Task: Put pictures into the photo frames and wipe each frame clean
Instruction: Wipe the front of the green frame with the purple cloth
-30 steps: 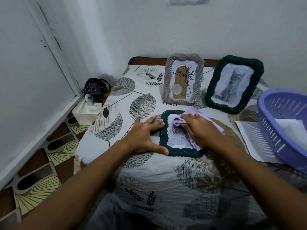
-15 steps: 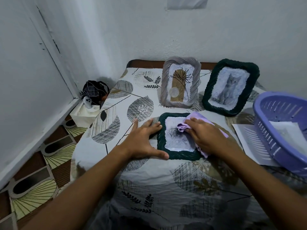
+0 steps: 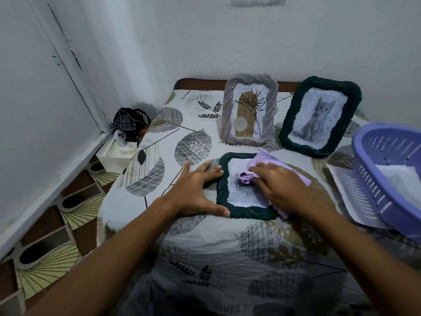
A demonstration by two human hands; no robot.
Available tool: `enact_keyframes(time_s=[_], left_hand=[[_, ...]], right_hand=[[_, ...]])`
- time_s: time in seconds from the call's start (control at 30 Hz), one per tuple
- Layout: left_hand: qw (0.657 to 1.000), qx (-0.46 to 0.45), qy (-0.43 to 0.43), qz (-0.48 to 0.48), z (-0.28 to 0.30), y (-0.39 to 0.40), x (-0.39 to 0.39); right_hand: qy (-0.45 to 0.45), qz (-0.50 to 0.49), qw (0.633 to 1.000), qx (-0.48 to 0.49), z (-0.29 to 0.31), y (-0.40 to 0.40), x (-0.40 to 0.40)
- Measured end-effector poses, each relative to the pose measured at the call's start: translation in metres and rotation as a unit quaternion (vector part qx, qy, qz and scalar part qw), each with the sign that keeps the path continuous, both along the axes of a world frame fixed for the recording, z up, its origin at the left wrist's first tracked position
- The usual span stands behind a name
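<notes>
A small dark green woven photo frame (image 3: 224, 179) lies flat on the table with a grey picture in it. My left hand (image 3: 196, 190) rests flat beside its left edge, fingers spread, thumb along the frame's lower corner. My right hand (image 3: 279, 185) presses a lilac cloth (image 3: 265, 161) onto the frame's glass, fingers fairly straight on top of the cloth. Behind stand a grey woven frame (image 3: 249, 111) with a plant drawing and a larger dark green frame (image 3: 319, 116) with a cat picture, both upright against the wall.
A lilac plastic basket (image 3: 387, 176) holding paper sits at the right, on a white sheet (image 3: 346, 197). The table wears a leaf-patterned cloth (image 3: 159, 160). To the left on the floor are a white box (image 3: 114, 153) and a dark bag (image 3: 129, 122).
My right hand has slid the cloth back and forth over the flat frame's glass, now sitting slightly lower on it. My left hand has stayed in place. The camera view shifted a little.
</notes>
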State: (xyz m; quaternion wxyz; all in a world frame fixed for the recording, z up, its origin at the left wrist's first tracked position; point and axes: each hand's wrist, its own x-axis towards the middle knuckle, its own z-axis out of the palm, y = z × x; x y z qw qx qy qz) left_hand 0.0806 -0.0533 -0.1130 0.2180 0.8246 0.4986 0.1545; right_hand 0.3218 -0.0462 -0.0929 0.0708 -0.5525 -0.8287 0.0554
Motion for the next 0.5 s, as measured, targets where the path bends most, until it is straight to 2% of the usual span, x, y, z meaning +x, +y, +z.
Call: enact_keyframes(time_s=[0.1,0.23,0.33,0.5], left_hand=[[1.0,0.012,0.004,0.02,0.001,-0.002,0.006],[0.998,0.043,0.03,0.032,-0.002,-0.002,0.011],[0.999,0.039,0.024,0.028,-0.002,-0.003,0.009],[0.999,0.038,0.005,0.021,-0.005,-0.002,0.008]], right_hand=[[-0.027,-0.033,0.998,0.048,0.006,-0.001,0.012],[-0.01,-0.053,0.999,0.006,0.001,0.017,-0.014],[0.012,-0.021,1.0,-0.012,0.0,0.013,-0.015],[-0.026,-0.058,0.997,0.046,0.005,0.004,0.014]])
